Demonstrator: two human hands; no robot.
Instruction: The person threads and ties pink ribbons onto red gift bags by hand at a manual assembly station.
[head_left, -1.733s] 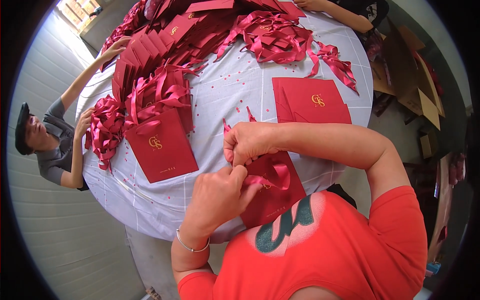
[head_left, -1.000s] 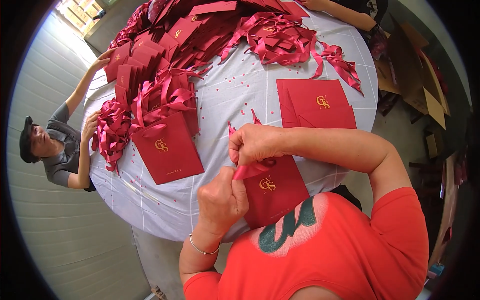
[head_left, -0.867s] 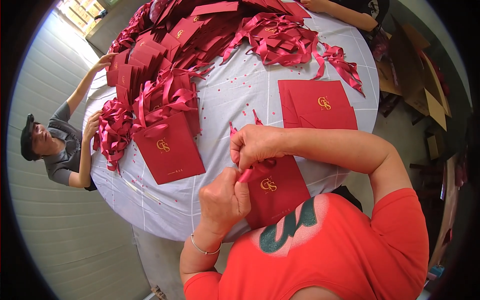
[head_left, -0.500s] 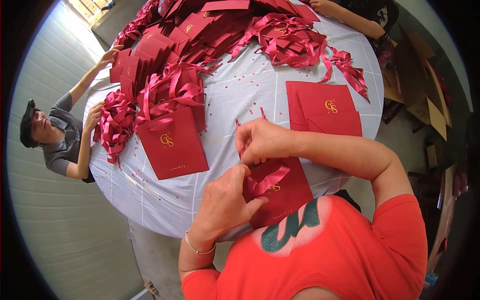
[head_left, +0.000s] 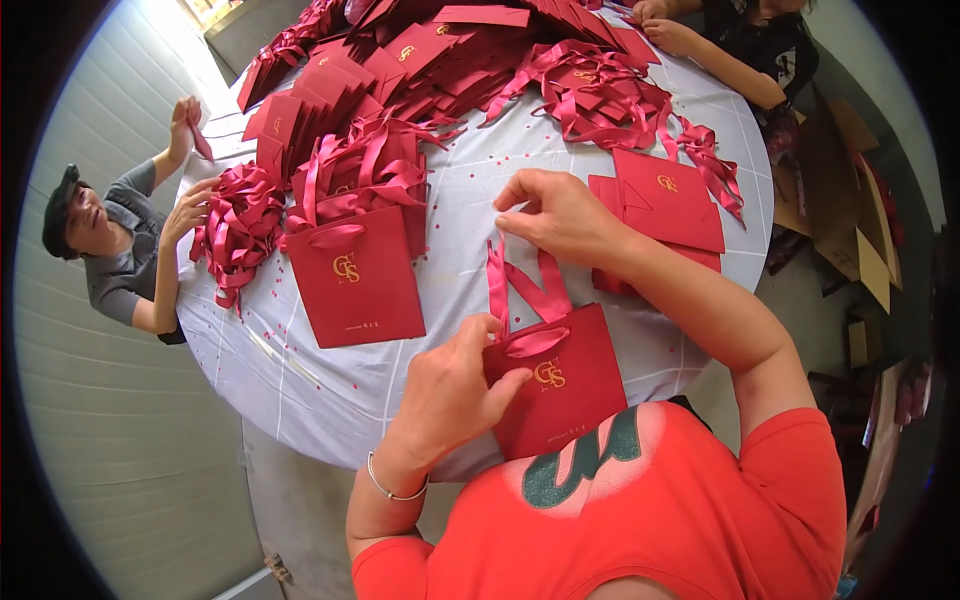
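A small red paper gift bag (head_left: 560, 385) with a gold monogram lies at the table's near edge, against my shirt. My left hand (head_left: 455, 385) grips its upper left corner, thumb on the front, fingers partly hidden behind. A short pink ribbon loop (head_left: 535, 343) crosses the front near the top. A longer pink ribbon (head_left: 545, 290) rises from the bag's top edge. Beyond it my right hand (head_left: 550, 212) is closed in a pinch, its fingertips just above one ribbon end. Whether that end is between them cannot be made out.
Left of me lies a finished-looking red bag (head_left: 355, 285) before ribboned bags. Several flat bags (head_left: 665, 200) lie at right, a large bag heap (head_left: 400, 60) at the back. A co-worker (head_left: 120, 250) sits left by a ribbon pile (head_left: 245, 215); another's hands (head_left: 665, 30) show far right.
My right hand has moved up and away from the bag. The front ribbon loop now lies flatter, and the longer ribbon stands beyond the top edge. The left co-worker has raised a hand holding something red.
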